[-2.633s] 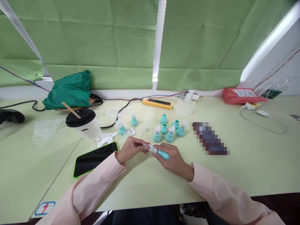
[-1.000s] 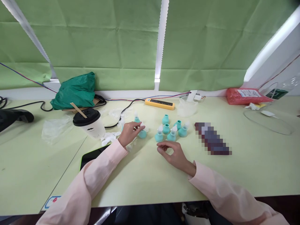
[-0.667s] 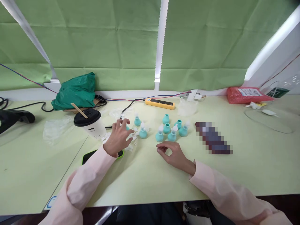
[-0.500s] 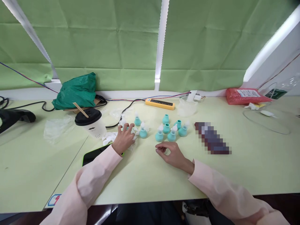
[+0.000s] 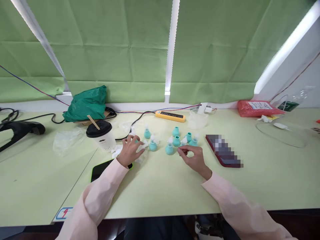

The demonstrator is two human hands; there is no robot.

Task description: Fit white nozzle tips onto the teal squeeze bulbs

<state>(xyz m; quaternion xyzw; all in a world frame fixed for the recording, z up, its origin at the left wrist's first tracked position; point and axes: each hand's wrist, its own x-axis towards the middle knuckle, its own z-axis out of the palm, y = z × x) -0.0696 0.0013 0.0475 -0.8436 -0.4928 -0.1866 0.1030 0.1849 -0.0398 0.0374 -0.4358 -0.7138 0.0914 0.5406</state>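
Observation:
My left hand (image 5: 130,151), fingers spread, rests low over white and clear plastic pieces (image 5: 143,146), with a little teal showing between its fingers. Just right of it stand two small teal bulb-shaped pots with white tips, one nearer (image 5: 153,145) and one farther back (image 5: 147,134). The fingertips of my right hand (image 5: 195,159) are pinched in front of a white-tipped teal pot that they mostly cover; anything between them is hidden. Another white-tipped pot (image 5: 169,148) stands to its left. Behind are teal pots with open necks (image 5: 176,131), and a further white-tipped one (image 5: 193,141) lies partly behind my hand.
A lidded paper cup (image 5: 103,138) with a wooden stick stands left, near a green-edged phone (image 5: 100,170). A dark red phone (image 5: 222,151), partly pixelated, lies right. Behind are a yellow power strip (image 5: 170,116), a green bag (image 5: 87,104) and a red package (image 5: 258,108).
My right hand has moved right and slightly away from me, up to the white-tipped pot. My left hand stays in nearly the same place with its fingers shifted. The whole view has tilted slightly.

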